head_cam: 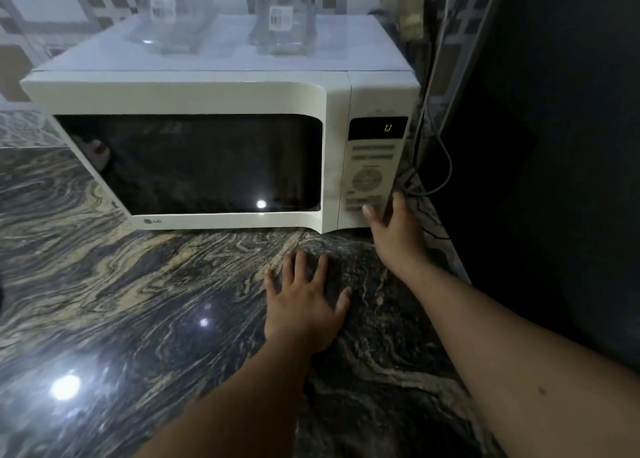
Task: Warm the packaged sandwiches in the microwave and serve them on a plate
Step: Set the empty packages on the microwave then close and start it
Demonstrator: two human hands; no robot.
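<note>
White microwave (221, 90) with black window; dark swirl-veined counter (104, 284).

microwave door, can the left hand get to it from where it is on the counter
Probably yes. The left hand lies flat on the counter just in front of the closed microwave door, nothing between them; the right hand is off at the control panel.

Two glass jars (221, 17) atop microwave (194, 97), on countertop (104, 284).

Open stone counter (138, 284) lay in front of the microwave (214, 146), door shut. Left hand (304, 305) lay flat on it. Dark wall (554, 146) closed the right side, leaving a narrow gap with a cable (446, 166), where the right hand (394, 229) sat. Two clear containers (221, 24) occupied the microwave top.
</note>
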